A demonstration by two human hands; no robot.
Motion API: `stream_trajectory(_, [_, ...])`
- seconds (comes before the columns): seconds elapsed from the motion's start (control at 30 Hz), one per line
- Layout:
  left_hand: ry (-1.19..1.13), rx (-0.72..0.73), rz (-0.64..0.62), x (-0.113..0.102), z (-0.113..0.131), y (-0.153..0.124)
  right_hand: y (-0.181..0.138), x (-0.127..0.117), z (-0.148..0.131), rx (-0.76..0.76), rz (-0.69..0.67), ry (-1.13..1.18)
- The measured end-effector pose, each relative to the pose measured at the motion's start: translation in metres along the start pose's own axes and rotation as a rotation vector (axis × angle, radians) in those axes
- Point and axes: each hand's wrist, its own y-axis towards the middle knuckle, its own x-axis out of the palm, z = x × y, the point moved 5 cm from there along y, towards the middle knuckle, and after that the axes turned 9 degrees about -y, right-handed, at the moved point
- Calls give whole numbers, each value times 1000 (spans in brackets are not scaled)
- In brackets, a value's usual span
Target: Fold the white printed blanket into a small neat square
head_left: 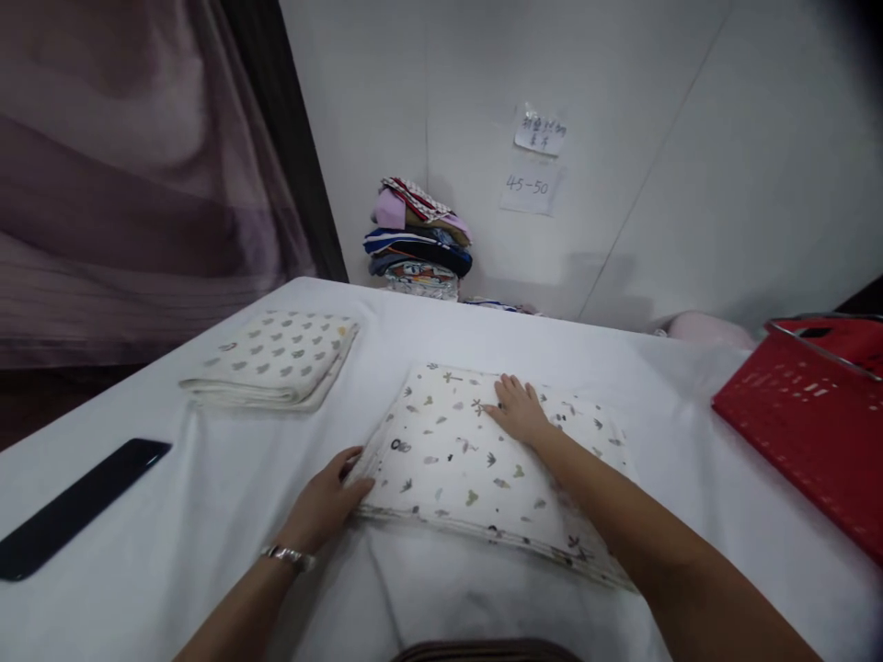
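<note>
A folded white cloth with small printed figures (455,460) lies on the white table (227,469) in front of me. My right hand (516,409) rests flat on the cloth's far part, fingers stretched out. My left hand (329,501) touches the cloth's near left corner, with the fingertips tucked at its edge. A metal watch sits on my left wrist. A second folded cloth with grey printed shapes (276,359) lies further back on the left, apart from both hands.
A dark phone (75,506) lies at the table's left edge. A red perforated basket (807,423) stands at the right. A pile of folded clothes (418,239) sits against the white wall, below two paper notes (534,161).
</note>
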Motion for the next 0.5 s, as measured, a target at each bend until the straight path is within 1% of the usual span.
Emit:
stream_trajectory(0.07, [-12,-7,-2,0,-1,0,4,-9,-16,-17,46,-1])
stream_trajectory(0.13, [-21,-8,0,0,-2,0,11,-15,-39,-80,79,9])
stream_trajectory(0.2, [-29,3,0,0,-3,0,21,-16,-61,-142,74,25])
stream_trajectory(0.27, [-40,21,-4,0,-3,-1,30,-11,-75,-159,50,35])
stream_trajectory(0.37, [-50,35,-5,0,-3,-3,39,-3,-82,-138,34,37])
stream_trajectory(0.5, [-48,38,-6,0,-1,-5,40,-2,-80,-129,17,26])
